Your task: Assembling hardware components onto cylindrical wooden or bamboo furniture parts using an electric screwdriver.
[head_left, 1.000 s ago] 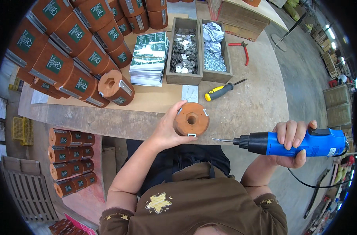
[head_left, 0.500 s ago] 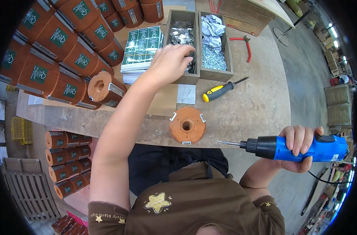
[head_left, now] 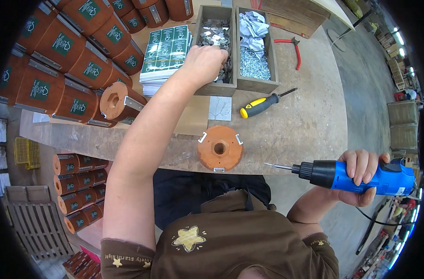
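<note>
My left hand (head_left: 207, 64) reaches into a wooden bin (head_left: 233, 46) of flat grey metal pieces (head_left: 215, 36). Its fingers are curled downward, with the tips hidden, so what they hold does not show. On the right, my right hand (head_left: 360, 173) grips a blue and black electric screwdriver (head_left: 324, 174) whose long bit points left. Between my arms, at the table's front edge, a reddish-brown wooden cylinder (head_left: 207, 153) stands upright. Its end has a central hole and metal strips around the rim.
Beside the metal pieces, a second bin (head_left: 258, 85) holds screws and crumpled wrapping. A yellow-black screwdriver (head_left: 260, 106) and red-handled pliers (head_left: 297, 53) lie to the right. Stacked green label sheets (head_left: 163, 53) and many labelled cylinders (head_left: 63, 44) fill the left. More cylinders (head_left: 82, 190) lie below the table.
My left hand has dipped deeper into the metal pieces, its fingers curling in. The electric screwdriver has shifted slightly right, still in my right hand.
</note>
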### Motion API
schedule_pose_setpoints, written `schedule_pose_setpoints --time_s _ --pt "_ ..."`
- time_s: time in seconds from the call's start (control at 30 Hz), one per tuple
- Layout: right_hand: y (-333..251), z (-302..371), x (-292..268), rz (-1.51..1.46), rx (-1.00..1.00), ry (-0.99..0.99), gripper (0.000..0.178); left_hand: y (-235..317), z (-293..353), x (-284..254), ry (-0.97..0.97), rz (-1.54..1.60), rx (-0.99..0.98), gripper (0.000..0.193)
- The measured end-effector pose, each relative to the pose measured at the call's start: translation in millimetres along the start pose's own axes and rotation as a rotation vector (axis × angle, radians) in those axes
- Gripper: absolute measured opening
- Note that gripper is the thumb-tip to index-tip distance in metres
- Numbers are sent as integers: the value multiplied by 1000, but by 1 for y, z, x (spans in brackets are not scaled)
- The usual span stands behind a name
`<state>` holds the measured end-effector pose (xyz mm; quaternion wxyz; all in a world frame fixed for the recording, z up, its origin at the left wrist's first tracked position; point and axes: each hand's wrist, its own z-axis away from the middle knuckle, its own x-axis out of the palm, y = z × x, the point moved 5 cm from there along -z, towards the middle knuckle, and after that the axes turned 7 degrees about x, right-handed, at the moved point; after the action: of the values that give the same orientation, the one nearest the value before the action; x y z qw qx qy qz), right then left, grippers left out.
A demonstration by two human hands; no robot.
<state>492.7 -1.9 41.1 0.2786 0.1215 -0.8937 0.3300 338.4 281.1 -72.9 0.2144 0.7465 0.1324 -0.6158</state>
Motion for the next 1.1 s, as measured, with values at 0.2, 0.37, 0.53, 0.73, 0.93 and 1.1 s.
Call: schedule_pose_setpoints --time_s 0.2,0.37,0.53,0.73,0.93,1.1 --pt "-4 0 5 28 6 -16 57 3 6 -5 163 -26 21 15" --pt "-10 3 13 49 -26 -25 57 -4 -2 -6 51 10 -49 19" --pt "-21 8 15 89 -61 -23 58 -12 6 -5 157 158 -46 14" --pt "-24 12 13 70 -61 -32 58 -20 8 -18 287 467 -216 14" --pt "-28 14 13 48 -56 -34 58 -11 -5 -9 -9 182 -145 21" --pt "-37 19 8 82 -71 -31 58 -26 -18 -2 6 -38 -132 17"
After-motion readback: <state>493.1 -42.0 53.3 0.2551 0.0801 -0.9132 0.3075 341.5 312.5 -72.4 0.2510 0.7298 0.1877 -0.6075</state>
